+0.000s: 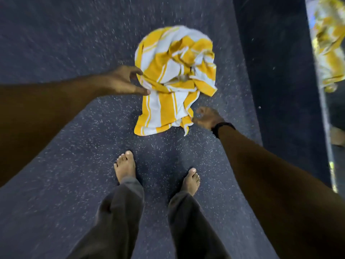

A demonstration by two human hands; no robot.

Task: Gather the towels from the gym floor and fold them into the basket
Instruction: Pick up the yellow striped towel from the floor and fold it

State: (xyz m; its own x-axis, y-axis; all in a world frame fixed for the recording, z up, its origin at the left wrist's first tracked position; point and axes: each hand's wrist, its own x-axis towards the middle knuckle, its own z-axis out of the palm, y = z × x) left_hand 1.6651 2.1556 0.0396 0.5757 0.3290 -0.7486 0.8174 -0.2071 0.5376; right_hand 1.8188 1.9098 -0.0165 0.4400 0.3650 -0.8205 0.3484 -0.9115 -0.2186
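A dark speckled gym floor (56,43) is seen, with a mirror (328,71) along the right edge. A crumpled yellow-and-white striped towel (173,77) is heaped on the floor ahead of two bare feet (125,165). Its left edge is met by the left hand (121,81), thumb and fingers spread; its near corner is touched by the curled right hand (207,117), though whether it is pinched cannot be told.

A crumpled yellow-and-white striped towel (173,79) lies on the speckled floor (56,43). The left hand (123,81) has spread fingers (143,91) touching its edge; the right hand (207,117) has curled fingers at the towel's lower corner. Bare feet (125,165) stand below both.
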